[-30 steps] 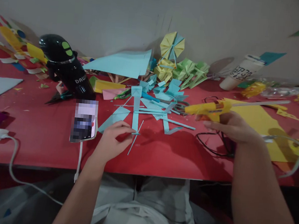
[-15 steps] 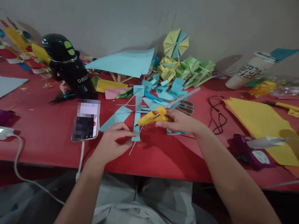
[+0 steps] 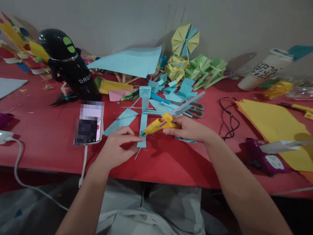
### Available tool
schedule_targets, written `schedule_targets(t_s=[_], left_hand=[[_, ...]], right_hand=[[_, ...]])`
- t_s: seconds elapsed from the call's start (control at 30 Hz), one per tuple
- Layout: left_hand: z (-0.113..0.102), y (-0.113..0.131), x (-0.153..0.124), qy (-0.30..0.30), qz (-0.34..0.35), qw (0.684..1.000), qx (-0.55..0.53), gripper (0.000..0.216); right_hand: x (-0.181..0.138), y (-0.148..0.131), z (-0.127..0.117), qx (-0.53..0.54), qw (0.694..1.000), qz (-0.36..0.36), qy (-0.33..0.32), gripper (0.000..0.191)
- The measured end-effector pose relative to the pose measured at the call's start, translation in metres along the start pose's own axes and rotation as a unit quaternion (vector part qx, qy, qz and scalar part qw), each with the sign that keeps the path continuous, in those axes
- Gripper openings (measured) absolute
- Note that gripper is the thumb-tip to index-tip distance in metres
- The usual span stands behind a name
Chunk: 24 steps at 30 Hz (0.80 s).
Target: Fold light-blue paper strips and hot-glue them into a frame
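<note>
My left hand (image 3: 119, 145) rests low over the red table, index finger stretched out with its tip on the near end of a folded light-blue paper strip (image 3: 143, 122). The thumb is below and apart from that finger. My right hand (image 3: 187, 128) is closed around a yellow hot glue gun (image 3: 160, 124), whose nozzle points left and down at the strip, just above my left fingertip. A clear glue stick (image 3: 189, 102) sticks out of the gun's back. A flat blue paper piece (image 3: 122, 121) lies left of the strip.
A phone (image 3: 90, 124) on a cable and a black bottle (image 3: 70, 66) stand at left. Grey-handled scissors (image 3: 197, 110) and blue paper scraps lie behind my right hand. Yellow sheets (image 3: 281, 132), a purple power socket (image 3: 268, 160) and a white cup (image 3: 264, 70) are at right.
The glue gun's nozzle has shifted slightly toward the near end of the blue strip. My left hand stays at nearly the same place, and the camera view has moved a little.
</note>
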<state>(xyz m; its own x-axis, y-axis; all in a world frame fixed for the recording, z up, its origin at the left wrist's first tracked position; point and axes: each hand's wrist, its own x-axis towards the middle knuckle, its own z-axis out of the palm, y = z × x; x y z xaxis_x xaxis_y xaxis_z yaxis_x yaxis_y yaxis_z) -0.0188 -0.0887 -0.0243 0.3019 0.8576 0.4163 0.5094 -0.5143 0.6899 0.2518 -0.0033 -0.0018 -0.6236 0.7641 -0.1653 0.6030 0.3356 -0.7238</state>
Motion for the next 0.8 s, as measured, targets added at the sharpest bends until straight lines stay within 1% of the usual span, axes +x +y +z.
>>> schedule_targets(t_s=[0.13, 0.37, 0.53, 0.8], left_hand=[[0.0002, -0.0004, 0.0004, 0.01, 0.022, 1.0, 0.005, 0.023], [0.001, -0.0028, 0.0006, 0.019, 0.059, 0.998, 0.014, 0.021], [0.001, -0.0016, 0.0011, 0.021, 0.057, 0.998, 0.016, 0.021], [0.0006, -0.0008, 0.0015, 0.021, 0.058, 0.998, 0.019, 0.021]], right_hand=[[0.0008, -0.0021, 0.0013, -0.006, 1.0, 0.001, 0.0, 0.045], [0.0008, -0.0032, -0.0001, -0.016, 1.0, -0.023, -0.005, 0.05], [0.0007, -0.004, -0.0002, -0.017, 1.0, -0.008, -0.012, 0.053], [-0.0009, -0.0043, -0.0023, -0.046, 0.999, -0.005, -0.01, 0.052]])
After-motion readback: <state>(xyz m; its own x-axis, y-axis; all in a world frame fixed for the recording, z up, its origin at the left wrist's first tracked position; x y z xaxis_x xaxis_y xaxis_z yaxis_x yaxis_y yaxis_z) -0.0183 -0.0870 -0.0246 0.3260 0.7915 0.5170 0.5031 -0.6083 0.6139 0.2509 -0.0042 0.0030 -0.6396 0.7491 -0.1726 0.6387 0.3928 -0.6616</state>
